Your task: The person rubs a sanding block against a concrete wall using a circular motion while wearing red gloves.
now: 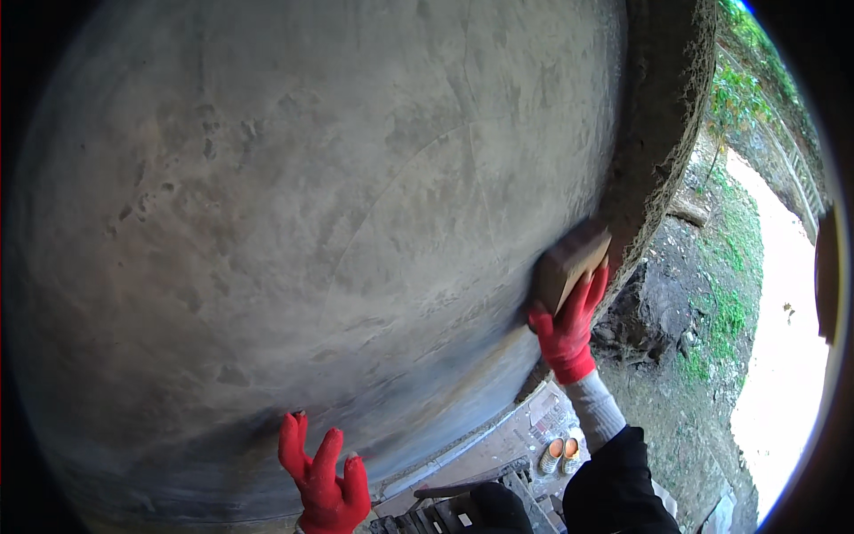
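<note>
A wet grey plastered wall [311, 205] fills most of the view. My right hand [567, 325], in a red glove, holds a small wooden block float [569, 260] flat against the wall near its rough right edge [663, 133]. Low down, my left hand [322, 476], also in a red glove, rests its spread fingertips on the wall's lower part and holds nothing.
Below me lie wooden planks [498, 445] and a pair of light shoes [560, 454]. To the right the ground drops to dirt, dark rocks [645, 307], green weeds [729, 311] and a pale path [787, 356].
</note>
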A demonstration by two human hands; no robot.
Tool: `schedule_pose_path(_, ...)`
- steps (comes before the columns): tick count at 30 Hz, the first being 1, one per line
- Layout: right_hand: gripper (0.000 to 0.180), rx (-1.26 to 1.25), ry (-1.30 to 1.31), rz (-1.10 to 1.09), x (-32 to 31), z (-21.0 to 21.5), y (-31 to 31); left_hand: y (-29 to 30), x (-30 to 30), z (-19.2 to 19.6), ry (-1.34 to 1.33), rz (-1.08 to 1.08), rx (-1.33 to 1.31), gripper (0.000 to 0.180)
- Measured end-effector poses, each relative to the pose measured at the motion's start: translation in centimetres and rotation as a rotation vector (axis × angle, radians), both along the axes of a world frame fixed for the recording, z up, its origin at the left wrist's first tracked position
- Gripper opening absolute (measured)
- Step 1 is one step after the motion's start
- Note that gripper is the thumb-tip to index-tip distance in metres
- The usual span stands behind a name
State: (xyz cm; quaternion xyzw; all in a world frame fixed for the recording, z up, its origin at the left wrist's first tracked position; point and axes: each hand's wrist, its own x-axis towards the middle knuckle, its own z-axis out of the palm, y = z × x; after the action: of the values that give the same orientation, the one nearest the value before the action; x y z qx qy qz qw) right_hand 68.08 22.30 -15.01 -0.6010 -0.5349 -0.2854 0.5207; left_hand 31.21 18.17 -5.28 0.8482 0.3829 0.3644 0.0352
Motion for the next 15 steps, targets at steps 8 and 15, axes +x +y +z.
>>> schedule_pose_path(8,0.099,0.143,0.046,-0.020,-1.5,3.7,1.2,-0.1,-0.2,0.7,-0.003,0.019,0.061,0.045)
schedule_pose_path(15,0.133,-0.186,0.064,0.057,-1.2,-13.5,-2.9,-0.4,0.3,0.5,-0.032,-0.049,0.038,0.045)
